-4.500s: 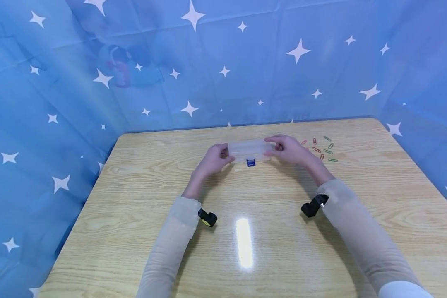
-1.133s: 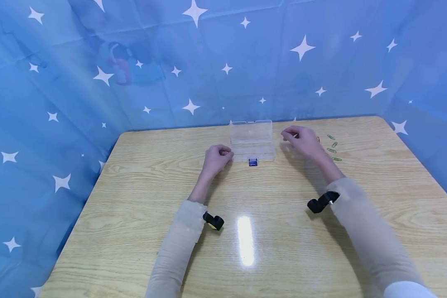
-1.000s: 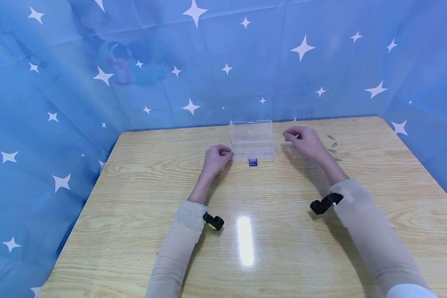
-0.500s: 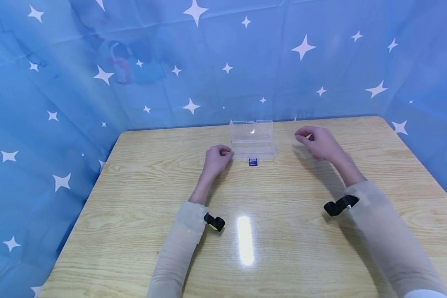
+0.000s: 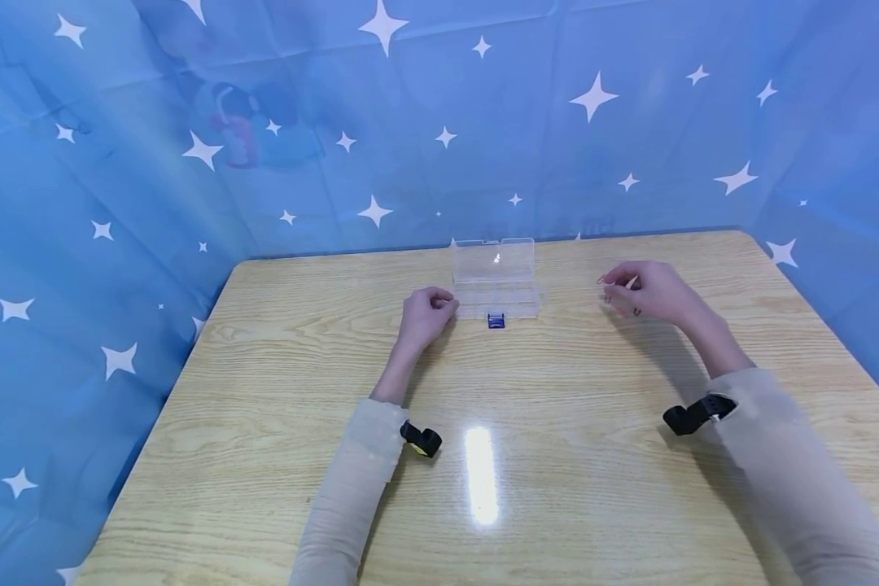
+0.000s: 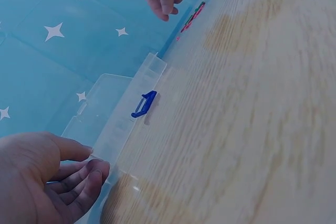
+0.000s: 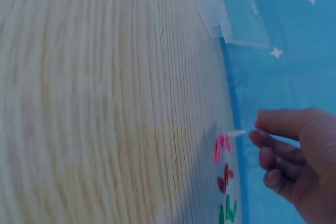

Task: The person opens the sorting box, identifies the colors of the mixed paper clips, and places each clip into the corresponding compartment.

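A clear plastic box (image 5: 496, 308) with inner dividers stands at the back of the table, its clear lid (image 5: 494, 260) raised behind it. A blue latch (image 5: 496, 321) sits at the middle of its front. My left hand (image 5: 422, 317) is at the box's left end, thumb and fingers pinching the corner in the left wrist view. To the right of the box, my right hand (image 5: 655, 291) hovers with loosely bent fingers over pink paper clips (image 7: 221, 147), red paper clips (image 7: 225, 178) and green paper clips (image 7: 229, 209). Nothing shows between its fingertips. In the head view it hides most clips.
The wood-grain table (image 5: 322, 342) ends just behind the box. A blue curtain (image 5: 278, 146) with white stars hangs along the back and sides. Each sleeve carries a small black camera, the left camera (image 5: 422, 439) and the right camera (image 5: 698, 413).
Both hands were at the closed box; its lid has since gone up. My right hand has moved right, over the paper clips, while my left hand has stayed at the box's left end.
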A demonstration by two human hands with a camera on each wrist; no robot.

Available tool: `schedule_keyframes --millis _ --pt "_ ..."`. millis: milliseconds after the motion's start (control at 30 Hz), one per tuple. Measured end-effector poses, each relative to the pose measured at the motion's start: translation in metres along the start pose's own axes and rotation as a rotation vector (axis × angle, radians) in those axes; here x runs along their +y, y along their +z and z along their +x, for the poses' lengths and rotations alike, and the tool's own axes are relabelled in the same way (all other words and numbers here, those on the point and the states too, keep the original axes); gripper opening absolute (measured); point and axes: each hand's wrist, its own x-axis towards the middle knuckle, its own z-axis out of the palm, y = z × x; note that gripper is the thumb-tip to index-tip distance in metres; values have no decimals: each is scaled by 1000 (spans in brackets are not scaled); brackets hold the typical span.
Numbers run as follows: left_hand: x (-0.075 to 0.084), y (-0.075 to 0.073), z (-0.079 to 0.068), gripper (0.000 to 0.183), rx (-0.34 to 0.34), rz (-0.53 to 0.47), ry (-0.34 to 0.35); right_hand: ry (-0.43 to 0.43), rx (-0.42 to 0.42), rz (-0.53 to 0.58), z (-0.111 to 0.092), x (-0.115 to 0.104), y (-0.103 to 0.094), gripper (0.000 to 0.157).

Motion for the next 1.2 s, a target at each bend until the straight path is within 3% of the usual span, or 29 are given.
schedule_keyframes --millis 367,933,1200 --pt "1 0 0 19 -2 -9 3 -16 -21 -107 -12 15 -8 21" --pt "-1 0 -1 19 2 2 -6 12 -127 -85 -18 21 -1 12" --pt "-1 1 -2 19 4 -6 0 29 -130 -82 -19 23 1 13"
